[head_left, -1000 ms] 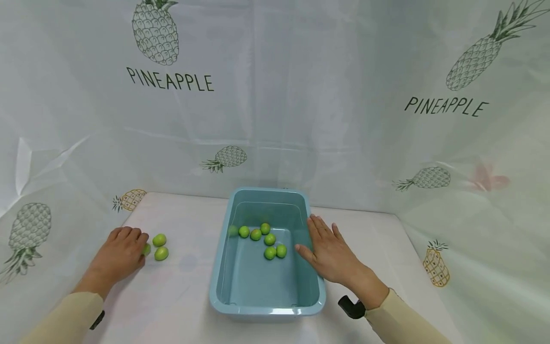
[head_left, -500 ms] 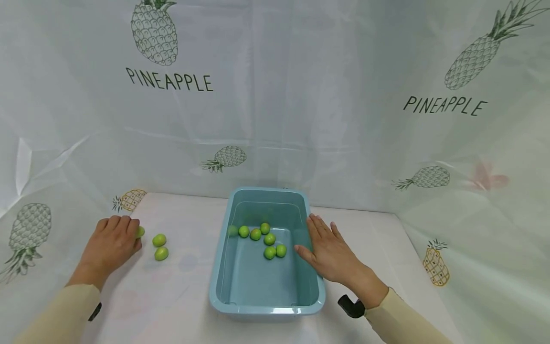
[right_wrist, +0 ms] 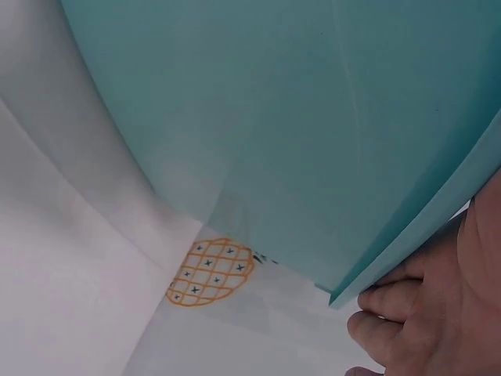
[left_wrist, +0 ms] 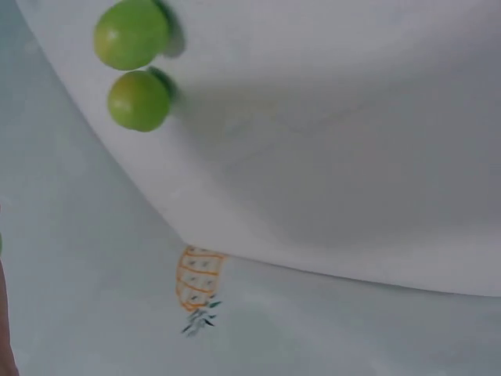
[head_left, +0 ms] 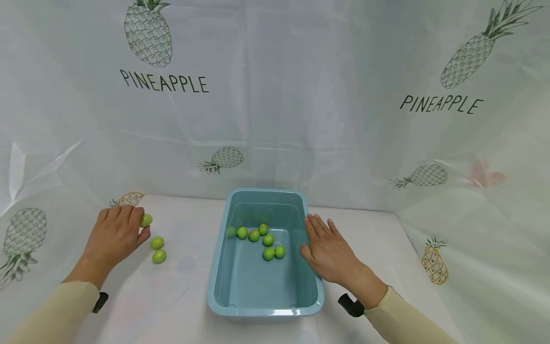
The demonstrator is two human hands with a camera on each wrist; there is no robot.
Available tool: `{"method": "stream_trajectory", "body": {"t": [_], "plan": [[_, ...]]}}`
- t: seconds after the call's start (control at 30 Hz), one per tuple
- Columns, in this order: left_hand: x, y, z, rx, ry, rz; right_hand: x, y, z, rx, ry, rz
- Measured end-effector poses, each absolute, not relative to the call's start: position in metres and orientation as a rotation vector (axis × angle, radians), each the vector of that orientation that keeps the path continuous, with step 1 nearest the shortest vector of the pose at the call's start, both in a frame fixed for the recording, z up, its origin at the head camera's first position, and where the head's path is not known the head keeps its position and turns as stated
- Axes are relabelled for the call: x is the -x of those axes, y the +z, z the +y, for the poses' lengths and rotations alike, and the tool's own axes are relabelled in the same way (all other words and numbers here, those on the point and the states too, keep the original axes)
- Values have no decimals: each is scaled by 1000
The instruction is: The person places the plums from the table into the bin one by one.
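Observation:
My left hand point(head_left: 114, 234) pinches a small round green fruit point(head_left: 146, 220) between thumb and fingers, above the far left of the table. Close by on the cloth lie two more green fruits, a nearer one point(head_left: 159, 256) and a farther one point(head_left: 156, 242); the left wrist view shows them as smooth and yellow-green. A blue plastic basin point(head_left: 213, 286) stands mid-table with several green fruits point(head_left: 268, 240) on its floor. Against the basin's right rim rests my right hand point(head_left: 333, 253), fingers straight. In the right wrist view its fingers point(right_wrist: 391, 301) touch the basin's outer side under the rim.
A white cloth covers the table point(head_left: 180, 296). Behind it hangs a pale sheet point(head_left: 283, 95) printed with pineapples, which also lines both sides. The table's back edge runs just behind the basin.
My left hand has carried one green fruit up and away from the other two, toward the table's back left edge, and the fruit now shows more at its fingertips. My right hand stays at the basin.

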State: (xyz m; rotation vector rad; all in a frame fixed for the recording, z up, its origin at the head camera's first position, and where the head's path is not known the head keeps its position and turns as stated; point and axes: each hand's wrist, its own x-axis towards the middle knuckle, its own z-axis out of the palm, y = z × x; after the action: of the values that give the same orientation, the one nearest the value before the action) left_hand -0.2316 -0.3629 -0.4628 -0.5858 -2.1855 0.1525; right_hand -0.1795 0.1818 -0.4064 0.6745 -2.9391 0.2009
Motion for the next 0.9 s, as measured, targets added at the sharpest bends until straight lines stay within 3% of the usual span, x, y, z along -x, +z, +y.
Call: {"method": "stream_trajectory", "body": {"t": [0.9], "plan": [[232,-377,-279,805,118,-2105,178,-405,181,-670,196,-2960]]}}
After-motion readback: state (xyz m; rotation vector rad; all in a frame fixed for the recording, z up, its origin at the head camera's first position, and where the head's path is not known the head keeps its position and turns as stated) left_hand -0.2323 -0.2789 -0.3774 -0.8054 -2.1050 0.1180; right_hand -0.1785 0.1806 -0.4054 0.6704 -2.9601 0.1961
